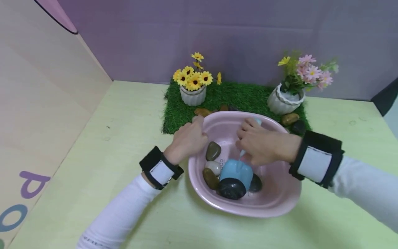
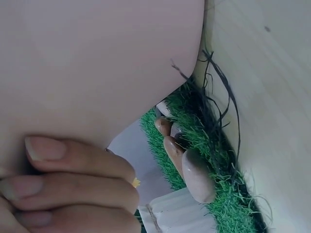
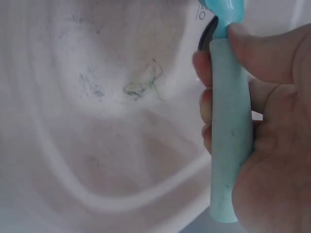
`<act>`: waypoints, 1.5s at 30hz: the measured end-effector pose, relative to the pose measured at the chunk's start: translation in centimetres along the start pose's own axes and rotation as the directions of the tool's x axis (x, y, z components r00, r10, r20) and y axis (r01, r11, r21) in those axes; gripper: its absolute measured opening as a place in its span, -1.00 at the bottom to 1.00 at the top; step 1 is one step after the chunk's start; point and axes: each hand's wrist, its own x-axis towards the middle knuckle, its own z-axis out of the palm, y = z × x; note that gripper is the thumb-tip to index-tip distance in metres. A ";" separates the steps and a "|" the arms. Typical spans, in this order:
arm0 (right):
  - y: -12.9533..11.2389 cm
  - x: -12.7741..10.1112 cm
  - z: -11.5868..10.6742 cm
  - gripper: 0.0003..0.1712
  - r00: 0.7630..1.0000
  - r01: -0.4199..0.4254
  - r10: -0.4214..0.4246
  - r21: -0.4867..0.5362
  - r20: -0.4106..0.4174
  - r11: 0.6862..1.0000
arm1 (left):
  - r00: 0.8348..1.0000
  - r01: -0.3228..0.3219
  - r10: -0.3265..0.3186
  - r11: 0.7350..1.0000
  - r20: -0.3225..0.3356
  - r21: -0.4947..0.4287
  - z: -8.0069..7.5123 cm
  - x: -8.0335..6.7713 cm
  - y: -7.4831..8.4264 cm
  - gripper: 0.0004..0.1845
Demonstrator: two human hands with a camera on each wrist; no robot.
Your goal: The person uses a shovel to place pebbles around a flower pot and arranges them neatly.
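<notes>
Pale-blue plastic scoop among wet pebbles in a pink basin.

The right hand [image 1: 260, 144] wraps the pale-blue plastic scoop [image 1: 237, 172]; the left hand [image 1: 188, 138] curls over the pink plastic basin [image 1: 276, 200] rim on the bench [image 1: 118, 138]. Best slide the blade low under the smooth river pebbles [image 1: 231, 188].

Staged tabletop booth, plain partition walls [image 1: 248, 38] (purple, beige), fake grass mat [image 1: 239, 95]
</notes>
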 end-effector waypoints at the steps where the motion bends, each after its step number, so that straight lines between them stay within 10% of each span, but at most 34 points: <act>1: 0.1 0.0 0.0 -0.87 1.000 0.003 -0.003 0.016 0.007 1.000 | 1.000 -0.001 0.001 1.000 0.004 -0.003 0.0 0.0 0.0 -0.51; 10: 1.0 -0.3 -0.4 -0.96 0.999 0.012 -0.024 0.255 0.043 0.967 | 1.000 0.004 -0.004 1.000 0.005 0.002 0.1 0.0 0.0 -0.51; 45: 4.9 -4.1 -2.6 -0.89 0.998 -0.055 0.042 0.457 0.039 0.888 | 1.000 0.006 -0.006 1.000 0.008 0.007 0.0 0.1 0.0 -0.48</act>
